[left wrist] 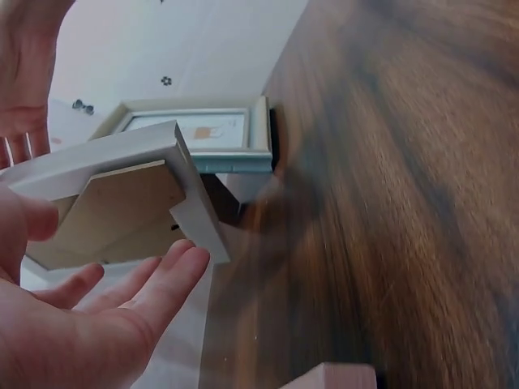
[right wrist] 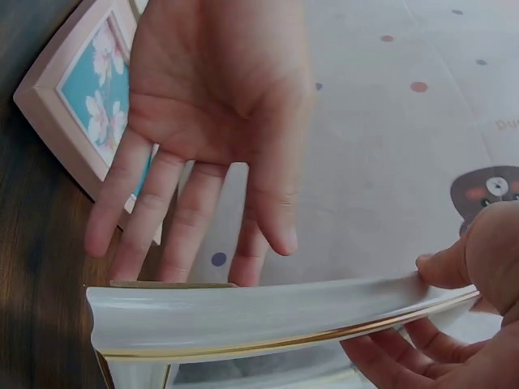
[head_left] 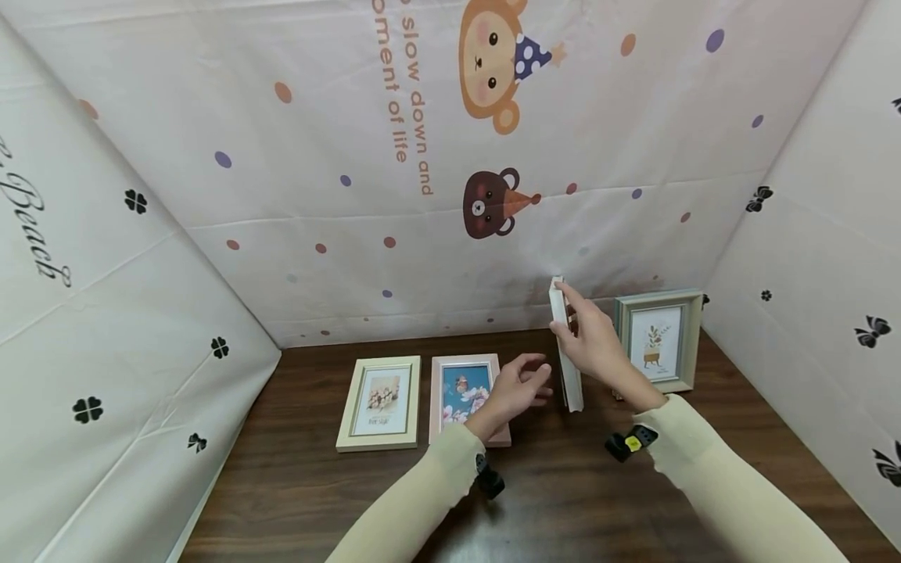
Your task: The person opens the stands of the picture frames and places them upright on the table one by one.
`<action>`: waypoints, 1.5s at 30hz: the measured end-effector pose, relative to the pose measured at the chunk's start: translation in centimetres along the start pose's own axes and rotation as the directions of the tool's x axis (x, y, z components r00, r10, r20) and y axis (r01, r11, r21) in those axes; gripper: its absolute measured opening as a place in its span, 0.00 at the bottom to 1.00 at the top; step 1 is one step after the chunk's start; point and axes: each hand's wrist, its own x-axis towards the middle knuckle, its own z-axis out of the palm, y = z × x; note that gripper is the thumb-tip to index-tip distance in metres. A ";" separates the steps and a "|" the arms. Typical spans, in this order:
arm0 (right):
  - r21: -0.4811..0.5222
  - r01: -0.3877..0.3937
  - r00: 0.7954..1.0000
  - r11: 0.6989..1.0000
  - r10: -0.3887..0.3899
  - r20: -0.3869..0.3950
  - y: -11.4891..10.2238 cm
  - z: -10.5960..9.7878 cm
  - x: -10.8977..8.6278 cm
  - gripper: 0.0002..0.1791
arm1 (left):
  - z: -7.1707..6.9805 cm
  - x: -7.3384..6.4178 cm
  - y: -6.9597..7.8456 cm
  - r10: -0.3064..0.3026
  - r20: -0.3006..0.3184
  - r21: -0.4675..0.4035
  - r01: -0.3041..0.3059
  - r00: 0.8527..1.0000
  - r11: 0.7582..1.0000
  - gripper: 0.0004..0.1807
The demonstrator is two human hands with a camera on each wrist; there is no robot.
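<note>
A white picture frame (head_left: 571,381) with a thin gold line stands on edge, seen nearly side-on in the head view. My right hand (head_left: 591,336) grips its upper part, thumb on one side and fingers on the other. Just left of the frame is my left hand (head_left: 516,389), its fingers loosely extended toward the frame's back and gripping nothing. In the left wrist view, the brown backing board (left wrist: 134,203) faces the left palm. Whether those fingertips touch the frame I cannot tell.
A pink frame (head_left: 436,399) with a blossom picture stands partly behind my left forearm. Left of it is a cream frame (head_left: 345,418). A grey-green frame (head_left: 693,344) with a plant picture stands at right. Printed cloth (head_left: 338,219) backs the dark wooden table (head_left: 281,485).
</note>
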 end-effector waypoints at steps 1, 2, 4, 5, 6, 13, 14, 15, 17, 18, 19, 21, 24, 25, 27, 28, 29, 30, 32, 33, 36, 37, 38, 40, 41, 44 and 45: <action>0.017 0.003 1.000 1.000 -0.003 0.004 0.2 -0.2 -0.1 0.36 | 0.2 0.1 0.0 -0.006 0.003 -0.008 0.006 1.000 1.000 0.23; 0.034 0.007 1.000 0.999 -0.008 0.009 0.3 -0.4 -0.2 0.36 | 0.3 0.1 0.0 -0.006 0.005 -0.012 0.006 1.000 1.000 0.24; 0.073 0.015 1.000 0.997 -0.016 0.023 0.6 -0.8 -0.3 0.36 | 0.6 0.2 0.1 -0.005 0.008 -0.014 0.005 1.000 1.000 0.25; 0.093 0.019 0.999 0.995 -0.022 0.030 0.8 -0.9 -0.4 0.36 | 0.8 0.2 0.1 -0.007 0.008 -0.012 0.007 1.000 1.000 0.26; 0.116 0.020 0.999 0.993 -0.025 0.041 1.0 -1.0 -0.5 0.36 | 1.0 0.3 0.1 -0.010 0.005 -0.014 0.010 1.000 1.000 0.26; 0.261 0.059 0.992 0.964 -0.085 0.091 2.7 -1.6 -1.2 0.36 | 1.9 0.2 0.0 -0.048 -0.039 -0.028 0.047 0.998 0.998 0.23; 0.271 0.068 0.991 0.960 -0.097 0.095 2.9 -1.6 -1.3 0.36 | 2.1 0.2 0.0 -0.052 -0.047 -0.033 0.051 0.998 0.998 0.23; 0.278 0.079 0.989 0.957 -0.110 0.098 3.2 -1.7 -1.3 0.36 | 2.2 0.2 0.1 -0.057 -0.055 -0.034 0.055 0.997 0.998 0.23; 0.297 0.092 0.986 0.950 -0.128 0.105 3.6 -1.8 -1.4 0.36 | 2.4 0.2 0.1 -0.062 -0.067 -0.034 0.060 0.996 0.998 0.24; 0.303 0.097 0.985 0.948 -0.135 0.107 3.8 -1.9 -1.4 0.36 | 2.4 0.2 0.2 -0.063 -0.072 -0.028 0.062 0.995 0.998 0.24; 0.310 0.100 0.984 0.945 -0.140 0.110 3.9 -1.9 -1.5 0.36 | 2.5 0.2 0.3 -0.065 -0.077 -0.022 0.063 0.995 0.998 0.25; 0.324 0.105 0.983 0.940 -0.148 0.112 4.1 -2.0 -1.5 0.36 | 2.7 0.2 0.4 -0.068 -0.088 -0.013 0.067 0.994 0.998 0.25; 0.338 0.106 0.983 0.935 -0.150 0.109 4.2 -2.2 -1.5 0.35 | 2.8 0.2 0.6 -0.072 -0.100 -0.011 0.071 0.992 0.997 0.25; 0.342 0.106 0.983 0.934 -0.151 0.108 4.2 -2.2 -1.5 0.35 | 2.9 0.2 0.6 -0.073 -0.103 -0.015 0.072 0.992 0.997 0.25; 0.345 0.103 0.983 0.933 -0.148 0.107 4.2 -2.2 -1.5 0.35 | 3.0 0.1 0.7 -0.077 -0.108 -0.016 0.075 0.991 0.997 0.25; 0.346 0.101 0.983 0.933 -0.146 0.107 4.2 -2.2 -1.5 0.35 | 3.0 0.2 0.7 -0.078 -0.107 -0.019 0.076 0.991 0.997 0.24; 0.346 0.098 0.984 0.933 -0.144 0.108 4.1 -2.3 -1.5 0.36 | 3.1 0.2 0.6 -0.078 -0.106 -0.024 0.076 0.991 0.997 0.24; 0.347 0.094 0.984 0.933 -0.140 0.111 4.1 -2.3 -1.5 0.36 | 3.1 0.2 0.6 -0.079 -0.104 -0.028 0.077 0.991 0.997 0.24; 0.349 0.085 0.984 0.933 -0.133 0.116 4.1 -2.3 -1.5 0.36 | 3.1 0.2 0.6 -0.083 -0.099 -0.036 0.079 0.992 0.996 0.24; 0.350 0.081 0.984 0.933 -0.130 0.118 4.0 -2.2 -1.5 0.36 | 3.1 0.2 0.6 -0.084 -0.097 -0.038 0.081 0.992 0.996 0.23; 0.352 0.075 0.985 0.933 -0.124 0.121 4.0 -2.2 -1.4 0.36 | 3.0 0.3 0.6 -0.089 -0.093 -0.040 0.086 0.992 0.996 0.23; 0.350 0.076 0.985 0.934 -0.125 0.119 4.1 -2.2 -1.4 0.36 | 3.0 0.3 0.6 -0.092 -0.094 -0.041 0.088 0.991 0.995 0.23; 0.347 0.078 0.985 0.935 -0.126 0.117 4.1 -2.2 -1.4 0.36 | 3.0 0.4 0.6 -0.093 -0.095 -0.040 0.089 0.991 0.995 0.23; 0.343 0.082 0.985 0.936 -0.129 0.115 4.1 -2.2 -1.3 0.36 | 2.9 0.4 0.6 -0.094 -0.094 -0.041 0.091 0.991 0.995 0.23; 0.341 0.085 0.985 0.936 -0.131 0.114 4.1 -2.2 -1.3 0.36 | 2.9 0.4 0.6 -0.095 -0.094 -0.039 0.092 0.991 0.995 0.23; 0.345 0.093 0.984 0.934 -0.139 0.112 4.1 -2.2 -1.3 0.36 | 2.7 0.3 0.6 -0.096 -0.090 -0.036 0.093 0.991 0.995 0.23; 0.351 0.096 0.983 0.932 -0.143 0.112 4.1 -2.2 -1.3 0.36 | 2.6 0.3 0.6 -0.096 -0.090 -0.033 0.093 0.991 0.995 0.23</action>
